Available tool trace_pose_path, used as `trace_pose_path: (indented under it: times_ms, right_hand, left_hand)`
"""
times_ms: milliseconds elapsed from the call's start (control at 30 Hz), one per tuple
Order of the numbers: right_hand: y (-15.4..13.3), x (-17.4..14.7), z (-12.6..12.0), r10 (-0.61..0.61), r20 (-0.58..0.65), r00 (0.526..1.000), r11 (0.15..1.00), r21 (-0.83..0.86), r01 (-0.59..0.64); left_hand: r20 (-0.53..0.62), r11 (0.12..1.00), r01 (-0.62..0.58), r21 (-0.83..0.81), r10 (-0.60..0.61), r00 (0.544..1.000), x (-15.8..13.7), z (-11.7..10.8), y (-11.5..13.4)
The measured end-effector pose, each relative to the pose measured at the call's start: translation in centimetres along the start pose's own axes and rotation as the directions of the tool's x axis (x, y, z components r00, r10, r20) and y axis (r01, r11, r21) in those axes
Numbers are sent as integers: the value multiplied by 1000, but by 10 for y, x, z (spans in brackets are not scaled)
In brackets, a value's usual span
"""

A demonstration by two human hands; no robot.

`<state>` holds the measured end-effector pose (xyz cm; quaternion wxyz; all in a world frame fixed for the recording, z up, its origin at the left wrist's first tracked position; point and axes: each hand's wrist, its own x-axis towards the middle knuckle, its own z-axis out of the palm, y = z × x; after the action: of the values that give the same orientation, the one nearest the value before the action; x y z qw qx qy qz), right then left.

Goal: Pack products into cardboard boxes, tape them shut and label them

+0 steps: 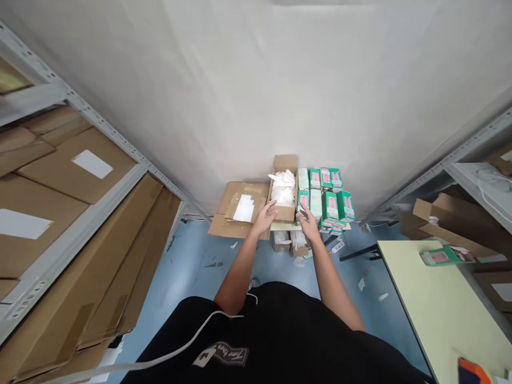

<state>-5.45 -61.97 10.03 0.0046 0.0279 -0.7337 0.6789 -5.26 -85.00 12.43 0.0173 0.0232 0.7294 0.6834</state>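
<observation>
An open cardboard box point(285, 214) filled with white crumpled packets point(283, 186) stands against the wall in front of me. By its near left corner is my left hand point(264, 218), fingers stretched out and apart, holding nothing. My right hand point(308, 223) is on the other side, open with its fingers spread, in front of the green-and-white boxes point(330, 205) with pink panels. Whether either hand touches a box, I cannot tell. Flattened cardboard point(226, 224) lies left of the open box, with white paper sheets point(244, 208) on top.
Shelving with large cartons point(76, 165) rises on the left. At the right is a pale table point(436, 298) bearing a green box point(440, 257) and an orange-and-black object point(472, 370). Boxes of white packets point(282, 241) sit under the work surface. Paper scraps litter the blue floor point(192, 266). A white cable point(188, 341) crosses my front.
</observation>
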Motion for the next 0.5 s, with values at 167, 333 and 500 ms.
trace_pose_path:
  times_ms: [167,333,500]
  right_hand:
    - [22,23,111,15,71,997,997,-82,-9]
    - [69,36,198,72,150,986,955,-296,-24]
    - [115,60,251,296,252,921,792,-604,-89]
  left_hand:
    - [-120,999,52,-15,-54,991,11,-101,-49]
    - [-261,961,275,-7,-267,928,28,-178,-113]
    - [-315,907,385,174,-319,894,48,-233,-163]
